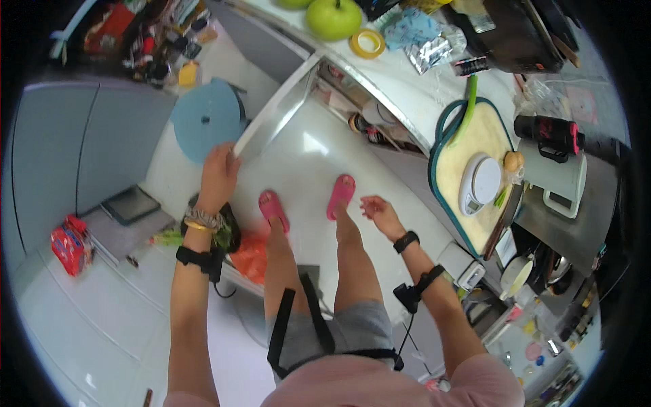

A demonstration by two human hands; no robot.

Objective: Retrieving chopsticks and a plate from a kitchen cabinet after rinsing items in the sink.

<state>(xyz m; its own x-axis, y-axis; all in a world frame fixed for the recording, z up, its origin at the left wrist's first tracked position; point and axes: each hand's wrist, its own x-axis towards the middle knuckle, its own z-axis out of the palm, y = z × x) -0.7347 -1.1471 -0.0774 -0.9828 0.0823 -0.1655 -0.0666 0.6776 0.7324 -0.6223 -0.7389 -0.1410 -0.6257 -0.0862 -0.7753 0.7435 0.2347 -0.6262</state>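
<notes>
My left hand is at the outer end of an open white cabinet door, its fingers curled at the door's edge. Behind the door's hinge side, the cabinet's inside shows jars and a white bowl. My right hand hangs over the floor beside my right pink slipper, fingers loosely bent and apart, holding nothing. To its right on the counter, a cutting board with a dark green rim bears a white kitchen scale and a green onion stalk.
A round blue lid or seat stands just past my left hand. Green apples and a roll of yellow tape lie on the counter. A red plastic bag is by my left leg. A knife lies at the board's edge.
</notes>
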